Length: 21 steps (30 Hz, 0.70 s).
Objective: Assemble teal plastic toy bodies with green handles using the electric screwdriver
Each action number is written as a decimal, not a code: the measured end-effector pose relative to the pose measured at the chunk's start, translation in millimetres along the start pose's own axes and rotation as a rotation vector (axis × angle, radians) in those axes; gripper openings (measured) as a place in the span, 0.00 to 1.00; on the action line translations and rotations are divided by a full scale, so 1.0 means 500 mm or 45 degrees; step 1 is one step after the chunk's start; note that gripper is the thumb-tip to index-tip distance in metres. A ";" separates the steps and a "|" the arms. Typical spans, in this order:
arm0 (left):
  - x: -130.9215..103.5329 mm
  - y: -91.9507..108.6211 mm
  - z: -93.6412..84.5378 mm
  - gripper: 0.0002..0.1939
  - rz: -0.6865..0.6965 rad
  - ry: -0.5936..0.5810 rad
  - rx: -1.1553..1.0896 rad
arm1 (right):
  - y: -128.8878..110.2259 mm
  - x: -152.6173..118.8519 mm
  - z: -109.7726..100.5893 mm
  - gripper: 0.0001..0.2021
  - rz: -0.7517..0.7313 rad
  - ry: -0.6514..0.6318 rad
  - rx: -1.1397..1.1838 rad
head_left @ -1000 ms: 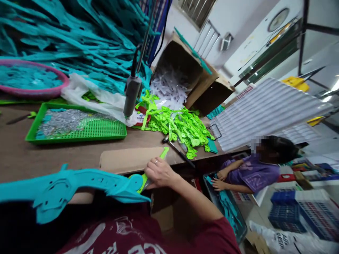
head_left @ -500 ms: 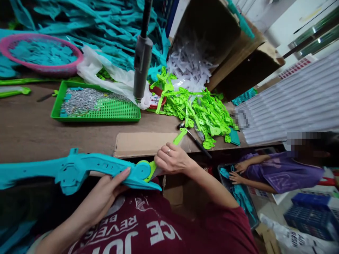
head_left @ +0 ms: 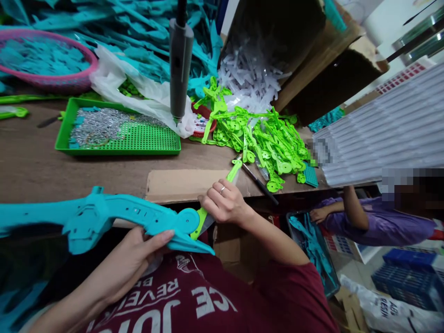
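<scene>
A long turquoise plastic toy part [head_left: 135, 210], with a round disc at its right end, lies across my lap and runs out of view at left. My left hand [head_left: 140, 252] grips it from below, thumb along its lower edge. A lime-green plastic arm piece [head_left: 234, 170] with a clear strip sits against the disc. My right hand [head_left: 224, 201], a ring on one finger, is wrapped round the middle of that piece, which sticks out above and below the fist.
On the bench are a green tray [head_left: 149, 145] of small metal screws, a pile of lime-green pieces [head_left: 267, 141], a cardboard sheet [head_left: 176, 184] and a pink basket [head_left: 92, 69]. A grey electric screwdriver [head_left: 181, 69] hangs above. At right, a person in purple [head_left: 374, 222] sits by a bin of turquoise parts.
The view has shifted slightly. Both my hands keep their hold, and the green piece stands a little steeper against the turquoise part. The other person has raised one arm from the bin.
</scene>
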<state>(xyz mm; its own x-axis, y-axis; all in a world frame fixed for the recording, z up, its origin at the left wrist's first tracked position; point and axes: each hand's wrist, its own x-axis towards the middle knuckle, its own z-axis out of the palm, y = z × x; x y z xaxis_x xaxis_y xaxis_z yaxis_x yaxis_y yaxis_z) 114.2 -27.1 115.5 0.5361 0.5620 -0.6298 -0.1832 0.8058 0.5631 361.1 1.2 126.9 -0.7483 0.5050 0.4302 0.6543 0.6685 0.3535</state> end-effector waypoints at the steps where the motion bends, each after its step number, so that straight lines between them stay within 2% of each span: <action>1: -0.003 -0.001 0.000 0.15 -0.022 0.010 0.001 | -0.003 0.000 -0.001 0.14 0.013 0.029 -0.022; 6: -0.008 -0.006 -0.008 0.13 -0.199 -0.044 0.085 | 0.002 0.003 -0.016 0.15 -0.132 0.145 -0.047; 9: -0.011 -0.004 -0.002 0.12 -0.140 -0.076 0.031 | 0.003 0.006 -0.021 0.15 -0.096 0.128 -0.064; 13: -0.021 -0.003 0.006 0.11 0.004 -0.011 0.011 | 0.005 0.011 -0.030 0.12 -0.055 0.108 -0.049; 18: -0.024 -0.016 -0.034 0.15 -0.040 -0.080 0.378 | 0.039 0.049 -0.075 0.06 -0.399 -0.024 0.022; 21: -0.026 -0.021 -0.061 0.19 -0.007 -0.070 0.515 | 0.059 0.085 -0.103 0.06 -0.428 -0.076 -0.056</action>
<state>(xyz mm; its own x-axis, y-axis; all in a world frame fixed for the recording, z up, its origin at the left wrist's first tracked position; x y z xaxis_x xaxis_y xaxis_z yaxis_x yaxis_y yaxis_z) 84.0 -37.1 101.3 0.5813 0.5381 -0.6103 0.1528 0.6646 0.7315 354.1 14.2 198.7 -0.9270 0.2926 0.2348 0.3734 0.7795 0.5030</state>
